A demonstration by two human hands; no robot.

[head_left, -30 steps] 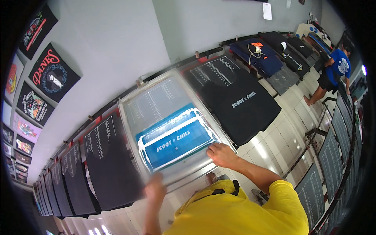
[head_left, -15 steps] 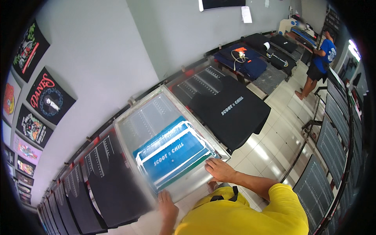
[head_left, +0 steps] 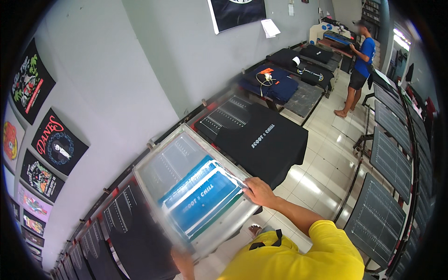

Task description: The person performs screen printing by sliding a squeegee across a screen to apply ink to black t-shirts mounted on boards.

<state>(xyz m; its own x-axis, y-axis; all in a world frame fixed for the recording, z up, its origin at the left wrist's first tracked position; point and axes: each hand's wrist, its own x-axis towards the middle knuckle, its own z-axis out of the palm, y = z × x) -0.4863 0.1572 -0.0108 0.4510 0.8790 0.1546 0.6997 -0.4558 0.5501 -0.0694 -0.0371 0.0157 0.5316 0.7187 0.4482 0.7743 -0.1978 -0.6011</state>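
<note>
A silk-screen printing frame (head_left: pixel 224 237) lies in front of me over one of the dark print boards. Its mesh carries a blue stencil (head_left: pixel 189 212) with pale lettering and streaks of white ink. My right hand (head_left: pixel 260 191) is closed round the frame's right edge, close to the near corner. My left hand (head_left: pixel 183 262) is at the near left corner, smeared by motion, and its fingers cannot be made out. Just right of the frame, a black T-shirt (head_left: pixel 268 142) with light lettering is spread over a board.
More boards with black shirts (head_left: pixel 140 228) run off to the left. Folded dark garments (head_left: pixel 275 84) lie on a board farther back. A person in a blue shirt (head_left: pixel 365 50) stands by a machine at the far end. Racks of grey boards (head_left: pixel 375 219) line the right side.
My right hand has slid from the near right corner farther along the right edge. My left hand has moved from the near edge out to the left corner. My view has shifted.
</note>
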